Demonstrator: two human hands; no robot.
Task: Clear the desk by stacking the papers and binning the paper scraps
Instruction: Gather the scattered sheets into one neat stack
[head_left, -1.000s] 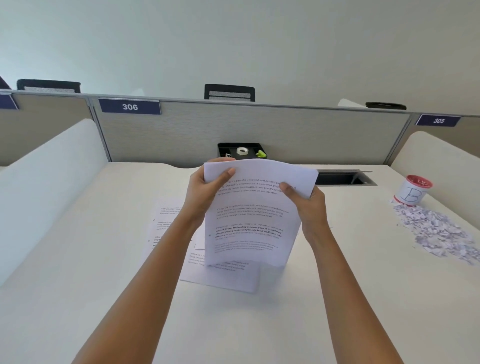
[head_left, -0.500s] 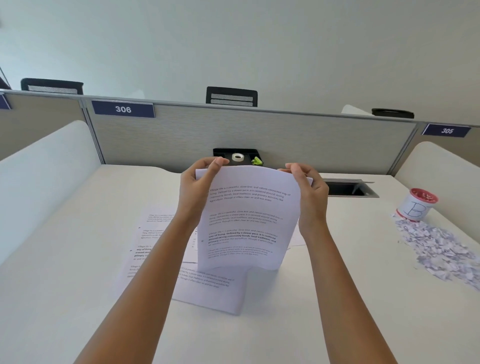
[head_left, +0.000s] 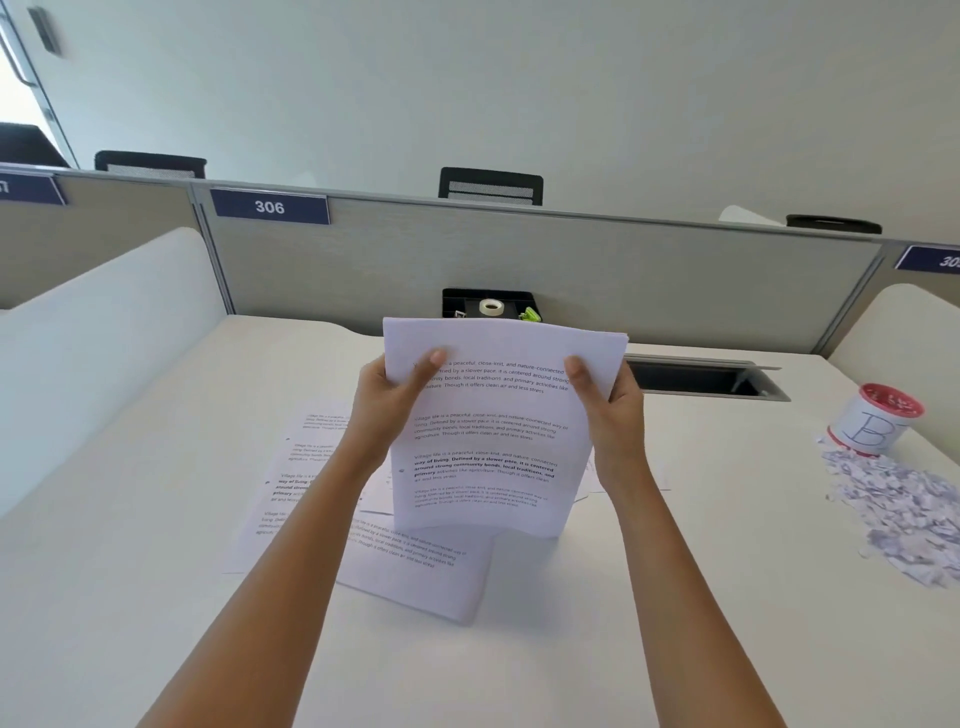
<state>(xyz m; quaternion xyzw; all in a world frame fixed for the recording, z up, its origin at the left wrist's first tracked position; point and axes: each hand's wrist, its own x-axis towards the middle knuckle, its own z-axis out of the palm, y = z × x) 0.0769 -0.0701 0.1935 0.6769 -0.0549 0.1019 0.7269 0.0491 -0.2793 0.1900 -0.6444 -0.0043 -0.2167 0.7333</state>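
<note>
Over the middle of the table you hold the sheaf of papers (head_left: 498, 431) upright, its lower edge down at the loose sheets (head_left: 410, 566) that lie flat beneath it. Whether it touches them you cannot tell. Your left hand (head_left: 387, 402) and right hand (head_left: 610, 415) grip its two long sides near the top, thumbs in front, the other fingers hidden behind the paper. Judge it light and limp: smooth sheets slide on one another and sag where unsupported, so the two sides are the place to pinch, firmly. The scraps (head_left: 904, 514) by the table's right edge look lighter yet and apt to scatter. The cup (head_left: 875, 423) marked B stands at the heap's far end. How many sheets you hold is unclear, your forearms cover part of the flat sheets, and the heap is cut off at the right.
</note>
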